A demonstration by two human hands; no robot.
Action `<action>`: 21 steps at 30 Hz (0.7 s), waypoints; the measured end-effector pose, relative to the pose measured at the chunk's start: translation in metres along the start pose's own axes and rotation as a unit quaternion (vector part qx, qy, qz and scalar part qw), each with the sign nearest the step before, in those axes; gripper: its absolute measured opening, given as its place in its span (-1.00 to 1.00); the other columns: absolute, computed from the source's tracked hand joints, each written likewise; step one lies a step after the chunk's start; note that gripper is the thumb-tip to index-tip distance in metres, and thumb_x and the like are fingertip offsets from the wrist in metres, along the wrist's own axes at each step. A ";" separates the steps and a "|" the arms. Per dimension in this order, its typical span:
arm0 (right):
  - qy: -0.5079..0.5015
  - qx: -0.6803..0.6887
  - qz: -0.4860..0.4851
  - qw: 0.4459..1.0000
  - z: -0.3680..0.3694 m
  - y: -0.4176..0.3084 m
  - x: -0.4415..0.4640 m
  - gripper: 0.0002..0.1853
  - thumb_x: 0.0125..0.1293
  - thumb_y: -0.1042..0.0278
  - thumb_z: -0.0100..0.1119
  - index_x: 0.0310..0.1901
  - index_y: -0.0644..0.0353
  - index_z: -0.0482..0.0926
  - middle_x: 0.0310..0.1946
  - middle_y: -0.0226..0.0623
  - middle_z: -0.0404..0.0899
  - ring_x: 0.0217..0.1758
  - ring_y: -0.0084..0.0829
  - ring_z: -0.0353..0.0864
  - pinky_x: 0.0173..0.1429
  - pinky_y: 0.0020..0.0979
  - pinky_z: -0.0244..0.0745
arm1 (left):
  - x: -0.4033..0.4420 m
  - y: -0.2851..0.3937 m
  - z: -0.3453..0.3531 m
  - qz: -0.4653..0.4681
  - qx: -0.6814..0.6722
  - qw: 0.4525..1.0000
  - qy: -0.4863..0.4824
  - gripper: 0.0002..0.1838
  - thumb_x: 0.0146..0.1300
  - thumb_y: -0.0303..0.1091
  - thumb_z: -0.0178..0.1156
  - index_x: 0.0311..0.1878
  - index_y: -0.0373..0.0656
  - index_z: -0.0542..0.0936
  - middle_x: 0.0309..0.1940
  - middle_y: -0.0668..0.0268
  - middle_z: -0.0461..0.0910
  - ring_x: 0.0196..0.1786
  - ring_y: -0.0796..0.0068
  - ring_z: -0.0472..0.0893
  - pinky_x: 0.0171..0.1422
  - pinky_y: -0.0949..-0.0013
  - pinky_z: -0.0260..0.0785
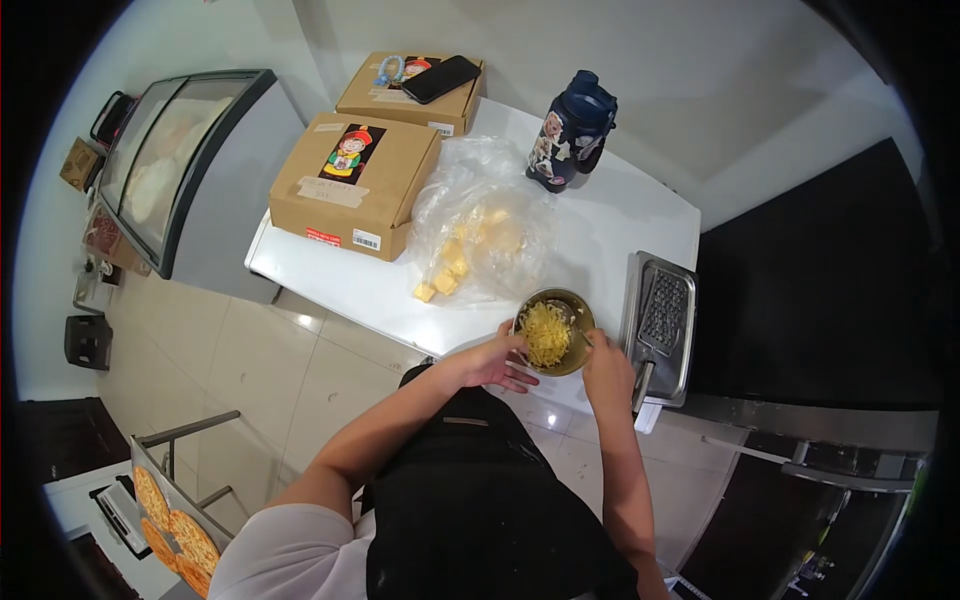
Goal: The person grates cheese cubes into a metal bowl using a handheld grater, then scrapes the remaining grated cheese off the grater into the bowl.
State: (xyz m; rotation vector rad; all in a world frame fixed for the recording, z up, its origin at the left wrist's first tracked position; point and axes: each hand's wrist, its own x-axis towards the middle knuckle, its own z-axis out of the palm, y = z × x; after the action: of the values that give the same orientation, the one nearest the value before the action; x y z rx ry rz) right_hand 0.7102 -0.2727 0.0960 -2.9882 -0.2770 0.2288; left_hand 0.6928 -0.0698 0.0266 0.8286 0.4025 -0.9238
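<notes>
A round metal bowl [573, 368] stands at the front edge of the white table and holds grated cheese [545, 334]. My left hand [492, 363] grips its left side, thumb at the rim and fingers around the outside. My right hand [608, 374] is closed at the right rim around the handle of what looks like a spoon [577, 330]. The spoon's head dips into the bowl beside the cheese. Behind the bowl, yellow cheese chunks [446, 281] lie in and by a clear plastic bag [480, 180].
To the right, a box grater [662, 312] lies in a metal tray [686, 372]. A dark sticker-covered bottle [571, 132] stands at the back. Two cardboard boxes [300, 205] occupy the left, with a phone [441, 79] on the rear one. A glass-topped freezer [215, 190] stands beyond.
</notes>
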 end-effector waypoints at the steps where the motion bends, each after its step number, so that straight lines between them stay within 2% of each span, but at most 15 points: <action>1: 0.025 -0.005 -0.015 1.000 0.000 0.003 -0.002 -0.80 0.29 0.47 0.03 -0.06 0.10 0.41 -0.28 -0.22 0.61 -0.35 -0.08 0.63 -0.30 -0.15 0.47 | 0.000 0.002 0.003 0.000 -0.011 1.000 0.004 -0.19 0.25 -0.45 -0.07 0.46 0.22 -0.25 0.20 -0.17 0.27 -0.01 0.00 0.61 -0.03 0.23 0.55; 3: 0.049 -0.010 -0.030 0.998 -0.001 0.006 -0.007 -0.80 0.29 0.47 0.03 -0.06 0.09 0.41 -0.27 -0.23 0.60 -0.36 -0.09 0.62 -0.29 -0.16 0.47 | 0.004 0.000 0.005 0.001 -0.022 1.000 0.008 -0.18 0.24 -0.48 -0.08 0.46 0.25 -0.25 0.24 -0.17 0.22 0.01 0.00 0.60 -0.02 0.23 0.55; 7: 0.075 0.025 0.005 0.997 -0.012 0.009 -0.019 -0.74 0.32 0.55 -0.08 0.01 0.05 0.43 -0.23 -0.21 0.56 -0.33 -0.08 0.58 -0.24 -0.14 0.45 | 0.028 -0.016 -0.001 0.112 -0.017 0.993 -0.019 -0.10 0.20 -0.56 -0.12 0.48 0.30 -0.33 0.36 -0.06 0.10 0.09 -0.06 0.53 -0.03 0.14 0.56; 8: 0.076 0.025 0.006 0.997 -0.012 0.009 -0.021 -0.74 0.32 0.55 -0.08 0.01 0.05 0.43 -0.23 -0.21 0.56 -0.33 -0.08 0.58 -0.24 -0.14 0.45 | 0.025 -0.015 0.003 0.112 -0.016 0.993 -0.020 -0.10 0.20 -0.56 -0.12 0.48 0.30 -0.33 0.36 -0.06 0.10 0.09 -0.06 0.53 -0.03 0.14 0.56; 13: 0.133 0.090 0.050 0.986 -0.008 0.001 -0.031 -0.69 0.31 0.55 -0.06 0.05 0.03 0.47 -0.18 -0.24 0.52 -0.31 -0.16 0.55 -0.20 -0.21 0.45 | 0.000 -0.011 0.030 0.182 0.016 0.983 0.025 -0.08 0.18 -0.66 -0.20 0.50 0.40 -0.24 0.45 0.10 -0.03 0.22 0.10 0.44 0.03 0.25 0.52; 18: 0.163 0.201 -0.012 0.966 -0.019 0.006 -0.032 -0.59 0.24 0.56 0.00 0.09 -0.08 0.50 -0.31 -0.29 0.43 -0.40 -0.20 0.50 -0.30 -0.24 0.40 | -0.016 -0.005 0.043 0.216 0.105 0.970 0.034 -0.05 0.16 -0.70 -0.23 0.50 0.44 -0.25 0.48 0.17 -0.08 0.28 0.16 0.36 0.07 0.27 0.50; 21: 0.095 0.165 -0.056 0.980 -0.034 0.007 -0.040 -0.58 0.20 0.60 0.01 0.06 -0.07 0.53 -0.32 -0.30 0.40 -0.43 -0.25 0.46 -0.29 -0.29 0.36 | -0.019 -0.004 0.047 0.211 0.062 0.975 0.016 -0.03 0.14 -0.71 -0.23 0.50 0.45 -0.26 0.47 0.16 -0.06 0.27 0.17 0.36 0.06 0.29 0.50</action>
State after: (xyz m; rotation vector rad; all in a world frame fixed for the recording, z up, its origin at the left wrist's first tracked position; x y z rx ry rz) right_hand 0.6786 -0.2915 0.1341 -2.6323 -0.3469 -0.0223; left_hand 0.6773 -0.0966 0.0665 0.9973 0.1858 -0.5428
